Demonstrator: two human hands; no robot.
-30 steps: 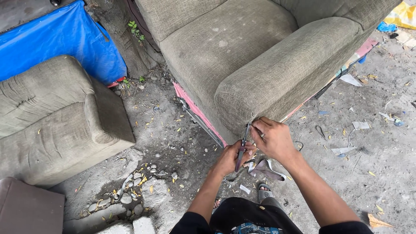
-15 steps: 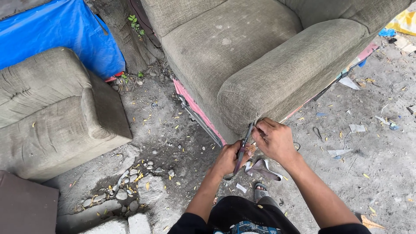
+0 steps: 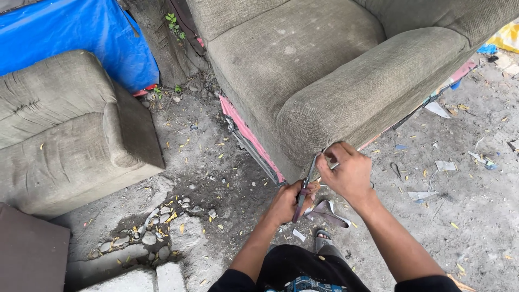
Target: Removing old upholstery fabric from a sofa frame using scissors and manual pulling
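Head view: the left hand (image 3: pixel 286 201) has its grip closed around scissors (image 3: pixel 304 186) at the armchair (image 3: pixel 346 92) armrest's near corner; the right hand (image 3: pixel 348 172) pinches the fabric there. The cutting looks barely begun; most upholstery remains intact.

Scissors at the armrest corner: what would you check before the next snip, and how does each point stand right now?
1. Scissors firmly in the left hand: ok, fingers wrapped round the handles.
2. Blades pointed at the fabric edge of the armrest: ok, tips reach up to its lower front corner.
3. Right hand holding the fabric at that corner: ok, its fingers pinch there.
4. Right fingers clear of the blades: not ok, they sit right beside the tips.
5. Blades open or closed: cannot tell, too thin to see.
6. Foot out of the way: ok, the sandalled foot is below the hands, apart from the blades.
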